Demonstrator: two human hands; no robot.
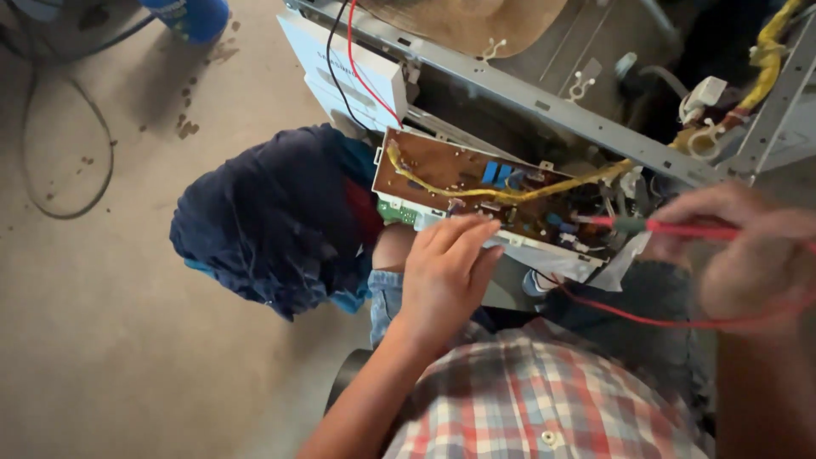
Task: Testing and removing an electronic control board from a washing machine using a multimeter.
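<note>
Probing looks underway: the brown circuit board (476,191) sits pulled out of the opened appliance frame (544,106), still wired. Left hand (446,268) rests open-fingered on its front edge; right hand (748,255) grips a red test probe (671,228), tip at the components.

Hands: two, the left hand (446,268) and the right hand (744,255)
Circuit boards: one circuit board (476,191)
Red probes: one red probe (671,228)
Dark cloth bundles: one dark cloth bundle (272,217)
Blue containers: one blue container (191,17)
</note>
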